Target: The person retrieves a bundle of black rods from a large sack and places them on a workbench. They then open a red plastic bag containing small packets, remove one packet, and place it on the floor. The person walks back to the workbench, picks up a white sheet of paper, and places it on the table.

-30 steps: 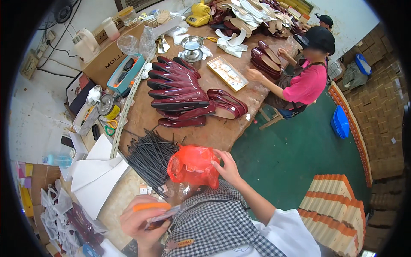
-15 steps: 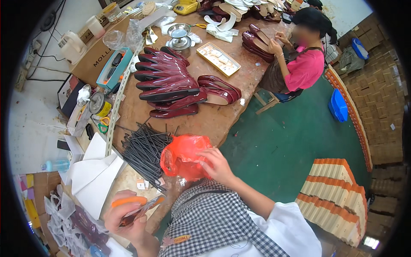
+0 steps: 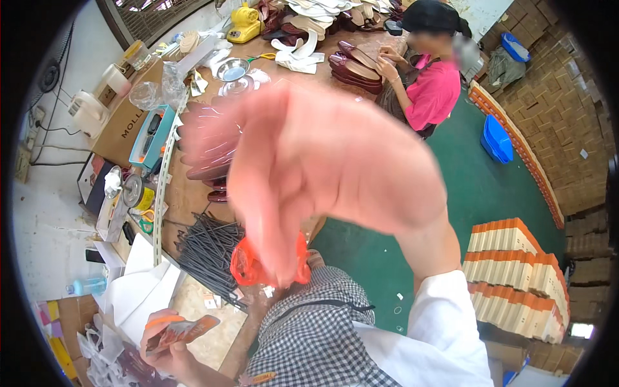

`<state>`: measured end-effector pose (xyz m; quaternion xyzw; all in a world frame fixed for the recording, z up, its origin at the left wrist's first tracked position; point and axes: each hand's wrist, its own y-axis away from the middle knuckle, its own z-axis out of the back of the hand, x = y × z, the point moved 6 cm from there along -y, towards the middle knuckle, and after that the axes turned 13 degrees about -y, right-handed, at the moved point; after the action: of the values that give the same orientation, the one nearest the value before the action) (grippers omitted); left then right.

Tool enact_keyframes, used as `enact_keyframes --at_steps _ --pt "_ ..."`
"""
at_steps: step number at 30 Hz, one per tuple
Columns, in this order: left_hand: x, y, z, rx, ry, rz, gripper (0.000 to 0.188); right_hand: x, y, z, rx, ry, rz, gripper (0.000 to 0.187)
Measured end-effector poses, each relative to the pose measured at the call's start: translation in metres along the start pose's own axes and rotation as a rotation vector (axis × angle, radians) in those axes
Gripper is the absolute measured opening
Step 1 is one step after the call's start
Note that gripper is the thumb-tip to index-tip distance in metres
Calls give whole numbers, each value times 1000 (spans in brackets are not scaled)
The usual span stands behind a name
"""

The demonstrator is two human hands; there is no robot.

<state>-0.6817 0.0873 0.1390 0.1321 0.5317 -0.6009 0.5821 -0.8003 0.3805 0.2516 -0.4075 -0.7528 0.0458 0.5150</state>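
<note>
Raised close before the camera, my right hand (image 3: 335,161) covers much of the table. Its bent fingers point down and are smeared by motion; whether they hold anything does not show. Behind the fingertips, partly hidden, an open red plastic bag (image 3: 242,263) lies at the table edge by my apron. Low on the left, my left hand (image 3: 169,351) is closed on a small flat orange packet (image 3: 193,332), printed and shiny. Black thin rods (image 3: 205,248) lie in a heap left of the bag. Dark red shoes (image 3: 203,138) stand in a row, half covered by my right hand.
Across the table a co-worker in a pink shirt (image 3: 433,90) handles dark red shoes (image 3: 353,72). White sheets (image 3: 145,293) lie at the left, near a teal box (image 3: 155,138) of tools. Stacked orange-and-cream boxes (image 3: 516,277) stand on the green floor at right.
My right hand has left the red bag and risen toward the camera. The left hand still holds the orange packet, now lower and turned. The view has shifted.
</note>
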Motion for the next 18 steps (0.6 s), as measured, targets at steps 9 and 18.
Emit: enact_keyframes --at_steps 9,18 --pt "-24 20 -32 -14 -72 123 52 21 34 -20 99 -24 212 17" --pt "-53 67 -68 -125 -183 203 52 43 85 -19 175 -29 235 14"
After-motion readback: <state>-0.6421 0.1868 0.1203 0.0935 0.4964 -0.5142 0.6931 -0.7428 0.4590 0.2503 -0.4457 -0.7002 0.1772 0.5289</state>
